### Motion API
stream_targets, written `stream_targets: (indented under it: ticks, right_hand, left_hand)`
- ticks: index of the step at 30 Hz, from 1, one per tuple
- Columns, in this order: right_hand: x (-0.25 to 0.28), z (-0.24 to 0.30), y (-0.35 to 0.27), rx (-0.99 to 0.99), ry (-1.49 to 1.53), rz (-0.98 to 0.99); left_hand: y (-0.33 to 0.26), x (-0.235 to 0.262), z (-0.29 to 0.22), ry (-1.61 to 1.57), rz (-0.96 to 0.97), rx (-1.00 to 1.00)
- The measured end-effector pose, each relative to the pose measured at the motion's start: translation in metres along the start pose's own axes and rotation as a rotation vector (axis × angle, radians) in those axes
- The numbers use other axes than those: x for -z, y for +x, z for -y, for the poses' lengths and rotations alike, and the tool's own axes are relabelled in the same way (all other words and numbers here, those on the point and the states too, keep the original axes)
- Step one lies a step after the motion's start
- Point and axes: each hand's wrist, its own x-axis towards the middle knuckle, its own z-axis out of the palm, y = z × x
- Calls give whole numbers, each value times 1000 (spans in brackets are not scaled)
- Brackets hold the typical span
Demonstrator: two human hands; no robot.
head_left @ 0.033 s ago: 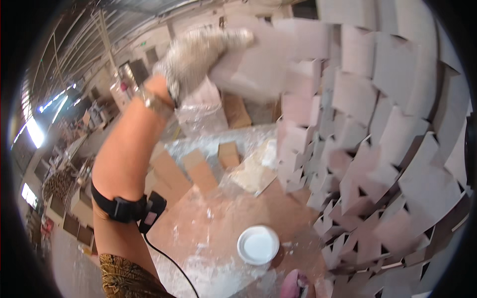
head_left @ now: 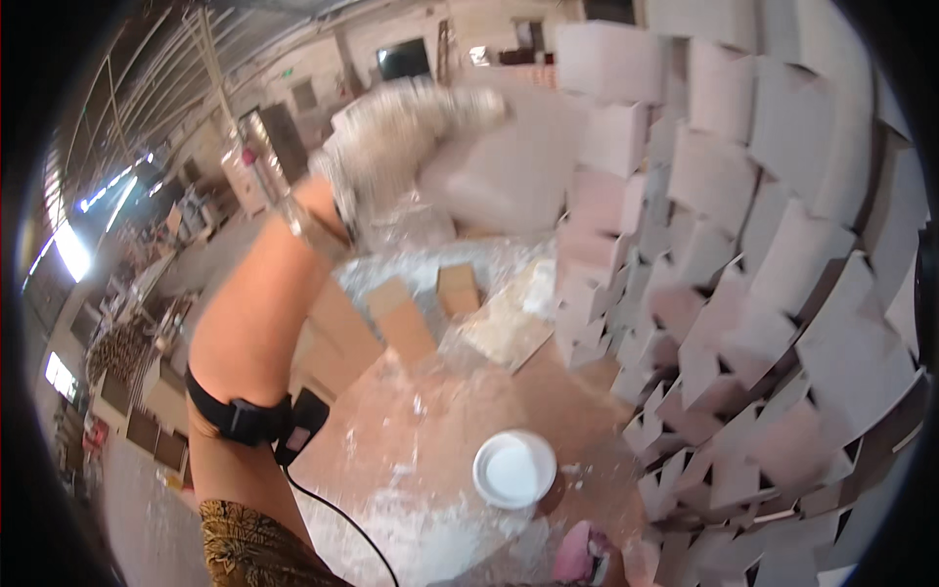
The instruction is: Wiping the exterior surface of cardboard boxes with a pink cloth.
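My left hand (head_left: 396, 137), in a pale glove smeared by motion, is raised at the upper middle. It grips the upper left side of a pale pinkish-grey box (head_left: 509, 161), also blurred. The box hangs in front of a tall stack of similar pale boxes (head_left: 709, 181), and I cannot tell if it touches them. A black strap (head_left: 240, 416) with a small device circles my left arm. My right hand does not show. A pink item (head_left: 582, 553), too unclear to name, lies at the lower edge.
A white bowl (head_left: 514, 470) of white material stands on the brown, white-smeared table (head_left: 411, 440). Brown cardboard pieces (head_left: 401, 318) and a whitened sheet (head_left: 504, 328) lie toward the far edge. The box stack walls off the right side. A black cable (head_left: 342, 519) runs from my arm.
My left hand sits slightly lower and further right with the box. The whole view has shifted a little, and a dark screen shows above the hand.
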Motion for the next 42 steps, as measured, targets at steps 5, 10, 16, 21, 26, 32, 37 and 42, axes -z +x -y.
stream_targets:
  ticks: [5,10,16,21,26,32,37,42]
  right_hand:
    - [16,-37,-8,14,-70,-49]
    - [-65,-65,-25,69,-321,-170]
    - [-72,-122,-19,287,-450,-168]
    - [-83,-160,-10,416,-643,-21]
    - [-71,-175,-2,507,-798,-10]
    - [-67,-174,2,554,-659,-12]
    - [-62,-179,4,647,-736,14]
    - [-61,-191,0,860,-985,97]
  left_hand:
    - [-188,-29,129,-293,3,653]
    - [-356,-73,206,-722,-152,1155]
    - [-466,-135,233,-795,-386,1198]
    - [-504,-146,242,-909,-366,1097]
    - [-514,-140,241,-1402,-358,1017]
    - [-547,-143,289,-1495,-300,961]
    - [-551,-152,312,-316,301,611]
    - [-531,-161,321,119,702,349]
